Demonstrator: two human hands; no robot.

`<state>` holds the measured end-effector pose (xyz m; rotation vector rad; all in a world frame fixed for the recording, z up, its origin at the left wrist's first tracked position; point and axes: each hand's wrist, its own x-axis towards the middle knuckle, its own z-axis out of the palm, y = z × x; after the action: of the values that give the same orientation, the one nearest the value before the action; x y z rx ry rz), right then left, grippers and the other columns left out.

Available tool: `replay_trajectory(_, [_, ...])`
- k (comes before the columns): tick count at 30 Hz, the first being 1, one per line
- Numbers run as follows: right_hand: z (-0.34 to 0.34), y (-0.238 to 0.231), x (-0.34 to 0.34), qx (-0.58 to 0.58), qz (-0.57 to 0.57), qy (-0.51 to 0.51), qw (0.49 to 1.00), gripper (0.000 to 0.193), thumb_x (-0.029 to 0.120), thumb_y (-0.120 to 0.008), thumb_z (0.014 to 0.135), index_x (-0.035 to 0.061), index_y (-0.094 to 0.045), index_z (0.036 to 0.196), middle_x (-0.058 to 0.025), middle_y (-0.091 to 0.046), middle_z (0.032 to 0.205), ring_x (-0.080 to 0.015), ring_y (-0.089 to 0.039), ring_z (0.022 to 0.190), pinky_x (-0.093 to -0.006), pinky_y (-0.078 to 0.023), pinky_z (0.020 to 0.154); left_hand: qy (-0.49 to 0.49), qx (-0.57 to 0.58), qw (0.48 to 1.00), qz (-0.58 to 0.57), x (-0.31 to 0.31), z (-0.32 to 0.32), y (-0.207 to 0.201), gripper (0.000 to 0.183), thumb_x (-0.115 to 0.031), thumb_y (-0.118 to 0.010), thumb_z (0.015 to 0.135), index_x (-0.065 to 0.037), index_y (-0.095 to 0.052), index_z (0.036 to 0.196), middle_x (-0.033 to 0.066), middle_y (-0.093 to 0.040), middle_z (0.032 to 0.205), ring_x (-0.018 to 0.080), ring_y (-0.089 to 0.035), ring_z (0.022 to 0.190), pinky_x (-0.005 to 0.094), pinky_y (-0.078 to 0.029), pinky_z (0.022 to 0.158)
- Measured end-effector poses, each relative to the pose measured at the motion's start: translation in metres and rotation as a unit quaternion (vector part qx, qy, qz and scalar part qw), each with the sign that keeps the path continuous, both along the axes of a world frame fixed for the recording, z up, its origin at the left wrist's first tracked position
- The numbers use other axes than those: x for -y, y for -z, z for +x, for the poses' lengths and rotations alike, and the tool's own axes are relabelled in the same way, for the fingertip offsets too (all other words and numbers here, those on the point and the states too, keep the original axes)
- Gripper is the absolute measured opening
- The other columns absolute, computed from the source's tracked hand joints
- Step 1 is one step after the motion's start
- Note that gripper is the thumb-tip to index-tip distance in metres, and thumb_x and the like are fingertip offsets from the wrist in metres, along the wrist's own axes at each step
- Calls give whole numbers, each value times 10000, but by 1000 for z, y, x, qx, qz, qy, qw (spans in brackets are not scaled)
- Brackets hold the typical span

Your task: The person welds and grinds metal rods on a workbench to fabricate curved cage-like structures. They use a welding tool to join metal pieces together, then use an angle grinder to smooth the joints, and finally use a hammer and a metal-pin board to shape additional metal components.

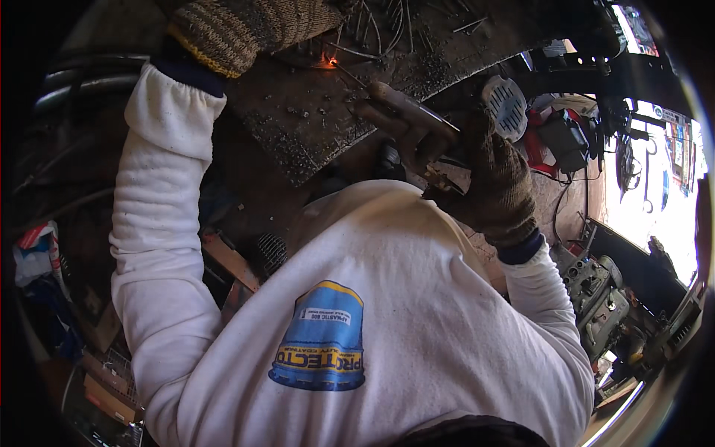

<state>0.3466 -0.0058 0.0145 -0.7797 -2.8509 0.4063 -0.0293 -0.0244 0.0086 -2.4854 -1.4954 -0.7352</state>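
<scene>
My right hand (499, 186), in a brown knit glove, is closed around a worn electrode holder (417, 123). A thin welding rod (348, 75) sticks out of its far end. The rod's tip meets an orange glowing spot (328, 62) on thin curved metalwork (365, 54) lying on the dark steel table (298, 149). My left hand (257, 33), gloved in brown knit with a yellow cuff edge, is just left of the glow, over the metalwork. Its fingers look curled together, partly cut off by the top edge; what they hold is hidden.
Thin metal rods (398, 26) lie at the table's far side, and dark crumbs of metal litter its near corner. A pale slotted disc (505, 109) and a black-and-red machine (564, 140) are beyond my right hand. Greasy machinery (599, 298) stands at the right.
</scene>
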Motion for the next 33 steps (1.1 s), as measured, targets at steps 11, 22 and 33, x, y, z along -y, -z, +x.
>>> replay_trajectory(11, [-8,-5,0,25,82,-66,994,1123,457,-879,699,-56,-309,1520,-252,-628,1240,-408,-677,1049,-464,-580,847,254,522,779,-238,-32,-18,26,332,-36,-563,994,40,-599,1316,154,-686,1237,220,-686,1080,329,-578,909])
replay_trajectory(22, [-5,-3,1,87,74,-23,993,713,459,-816,704,349,-605,1376,-209,-484,1465,-338,-638,1111,-447,-571,882,170,397,877,-210,-16,-6,23,335,-90,-530,1019,28,-592,1326,152,-681,1232,201,-676,1086,318,-576,912])
replay_trajectory(33, [10,12,3,-21,55,8,998,1195,432,-916,611,-67,-311,1512,-211,-646,1199,-389,-680,939,-445,-569,791,172,374,890,-196,-15,-5,24,361,-135,-503,1034,23,-571,1352,158,-667,1256,194,-659,1120,331,-577,913])
